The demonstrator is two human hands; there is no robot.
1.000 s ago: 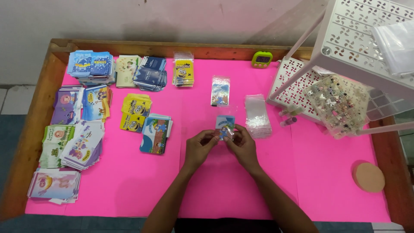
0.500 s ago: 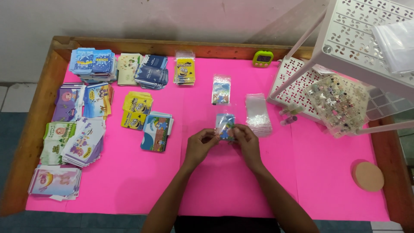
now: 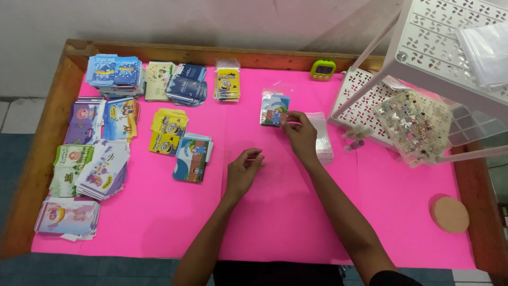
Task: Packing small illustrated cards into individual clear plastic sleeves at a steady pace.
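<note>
My right hand (image 3: 299, 135) reaches forward over the pink table cover (image 3: 275, 212). Its fingertips pinch the right edge of a small blue cartoon card packet (image 3: 273, 109) that lies in a clear sleeve on the table. Just right of that hand lies a stack of clear plastic sleeves (image 3: 323, 139). My left hand (image 3: 243, 170) hovers lower, near the table's middle, fingers loosely curled with nothing in them.
Piles of cartoon card packets (image 3: 100, 169) cover the left side, with yellow ones (image 3: 165, 131) and blue ones (image 3: 191, 158) nearer the centre. A white perforated rack (image 3: 423, 63) with a bead box (image 3: 415, 124) stands at right. A green timer (image 3: 323, 69) and a cork coaster (image 3: 450, 214) are also there.
Both hands held the small packet together near the centre. Now my right hand has carried it forward onto the table by the far pile, and my left hand has let go.
</note>
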